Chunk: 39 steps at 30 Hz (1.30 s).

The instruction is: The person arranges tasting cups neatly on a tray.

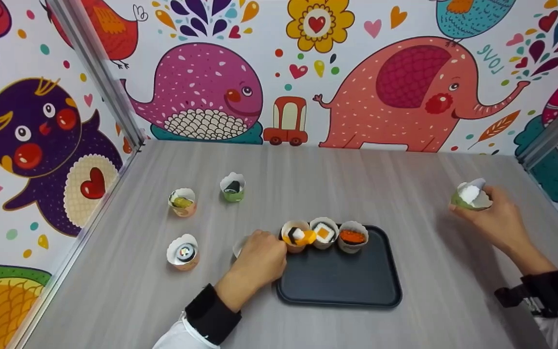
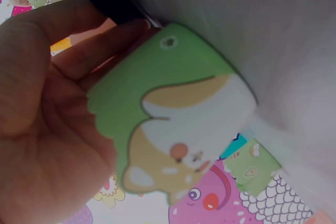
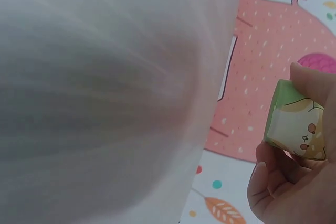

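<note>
My right hand [image 1: 499, 218] grips a green paper cup [image 1: 464, 199] between thumb and fingers, above the table at the right. Inside it sits a white and grey toy sushi piece [image 1: 470, 194]. A dog face shows on the cup's wall [image 3: 302, 124] in the right wrist view. Fingers bent, my left hand [image 1: 259, 257] is low between another paper cup [image 1: 238, 247] and the dark tray [image 1: 342, 286]. In the left wrist view that green dog-print cup [image 2: 173, 103] covers part of the palm and fingers; fingertips come close to the tray's edge. I cannot tell whether they grip anything.
Three cups line the tray's back edge: one with an orange and black piece [image 1: 296, 237], a square roll [image 1: 325, 233], orange roe [image 1: 352, 237]. Left on the table stand cups with a yellow piece [image 1: 182, 202], a black one [image 1: 233, 188] and a round roll [image 1: 184, 253].
</note>
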Tool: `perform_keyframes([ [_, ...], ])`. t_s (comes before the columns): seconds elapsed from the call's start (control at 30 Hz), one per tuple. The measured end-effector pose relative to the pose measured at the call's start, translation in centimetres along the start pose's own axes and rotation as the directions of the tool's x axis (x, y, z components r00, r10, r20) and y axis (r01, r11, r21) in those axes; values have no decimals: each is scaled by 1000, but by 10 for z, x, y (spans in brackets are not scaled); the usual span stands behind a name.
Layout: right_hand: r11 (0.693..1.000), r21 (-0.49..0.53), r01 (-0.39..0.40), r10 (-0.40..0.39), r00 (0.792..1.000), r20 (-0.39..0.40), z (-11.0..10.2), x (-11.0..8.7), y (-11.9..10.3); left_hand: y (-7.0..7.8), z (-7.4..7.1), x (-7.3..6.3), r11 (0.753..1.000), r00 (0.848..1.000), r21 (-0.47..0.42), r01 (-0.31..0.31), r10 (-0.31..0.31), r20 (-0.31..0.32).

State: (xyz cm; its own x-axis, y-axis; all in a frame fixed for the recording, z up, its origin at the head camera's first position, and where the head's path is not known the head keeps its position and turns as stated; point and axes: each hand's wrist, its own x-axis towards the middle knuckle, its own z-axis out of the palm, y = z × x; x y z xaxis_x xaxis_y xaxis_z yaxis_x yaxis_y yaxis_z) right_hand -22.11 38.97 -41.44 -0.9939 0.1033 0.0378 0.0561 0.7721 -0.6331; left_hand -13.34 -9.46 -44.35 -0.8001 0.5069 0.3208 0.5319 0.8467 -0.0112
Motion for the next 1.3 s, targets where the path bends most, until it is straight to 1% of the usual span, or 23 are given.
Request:
perform_keyframes([
  [0.1,1000,12,11,-11,1000,2,5,-5,-7,0,0,0,1000,1000,-2,5,-5,1],
  [0.23,999,25,38,-38,999,-10,13,-12,-16,0,0,0,1000,1000,-2,23,-23,18],
  [0.47,992,34,122,-121,992,-28,30,-27,-29,0,0,0,999,998,-2,43,-43,52],
  [0.67,982,39,186,-186,982,-22,40,-36,-39,2,-1,-1,998,997,11,55,-56,57],
  [0.8,975,21,222,-222,975,-11,44,-42,-45,3,-2,0,999,997,16,49,-50,51],
  [0.97,958,5,287,-286,958,-21,48,-47,-51,2,-2,0,999,996,6,47,-47,70],
  [1.07,948,14,318,-317,948,-29,52,-50,-55,1,-1,0,999,996,1,46,-46,73],
  [1.17,944,32,329,-329,944,-18,57,-52,-58,0,0,0,999,997,3,45,-45,69],
  [1.3,945,46,323,-324,946,12,64,-56,-63,1,0,0,999,996,11,47,-47,70],
])
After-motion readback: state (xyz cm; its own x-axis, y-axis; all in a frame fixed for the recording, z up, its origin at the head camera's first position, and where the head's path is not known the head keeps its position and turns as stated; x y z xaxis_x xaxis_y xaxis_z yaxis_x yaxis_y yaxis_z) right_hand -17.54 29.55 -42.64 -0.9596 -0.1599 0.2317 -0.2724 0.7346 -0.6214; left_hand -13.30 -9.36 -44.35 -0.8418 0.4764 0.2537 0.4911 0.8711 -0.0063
